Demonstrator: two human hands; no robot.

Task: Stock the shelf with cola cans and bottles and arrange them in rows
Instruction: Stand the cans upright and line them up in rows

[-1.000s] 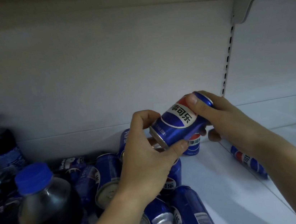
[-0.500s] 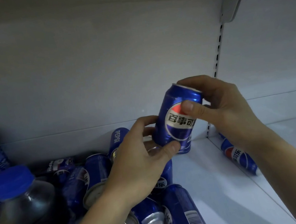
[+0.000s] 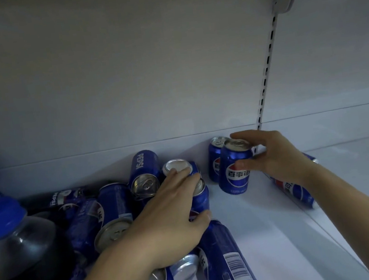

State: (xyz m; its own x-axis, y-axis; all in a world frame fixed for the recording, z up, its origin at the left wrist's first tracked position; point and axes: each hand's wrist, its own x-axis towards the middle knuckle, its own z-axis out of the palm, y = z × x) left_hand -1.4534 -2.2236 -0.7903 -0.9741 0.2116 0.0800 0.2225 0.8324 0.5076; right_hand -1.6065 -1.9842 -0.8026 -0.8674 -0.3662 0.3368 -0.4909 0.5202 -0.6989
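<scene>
Because the cans have to stand in rows, the right hand (image 3: 272,155) holds one blue can, the front can (image 3: 234,175), upright on the white shelf (image 3: 268,234), far over on the right by the back wall (image 3: 123,77). It stands just in front of the back can (image 3: 214,159), which is upright too, so the two make the start of a row that runs from far to near. The right fingers (image 3: 246,136) curl over the top rim and the thumb presses on the label, so this hand has a firm hold on the front can. Its bottom looks to be down on the shelf, but I cannot be sure.

The left hand (image 3: 172,214) is in the pile (image 3: 115,210) of cans that lie on their sides to the left — I think the next one for the row comes from there. Its fingers (image 3: 179,175) bend over the next can (image 3: 200,198) and the thumb sits on the near side, so it looks like a grip round that can, not a flat touch. The fingertips also touch the silver end of another can behind it.

A big bottle (image 3: 17,251) with a blue cap stands near on the left, well apart from the row. The side can (image 3: 299,192) lies flat on the right, partly hidden by the right arm — it is not in a row yet.
</scene>
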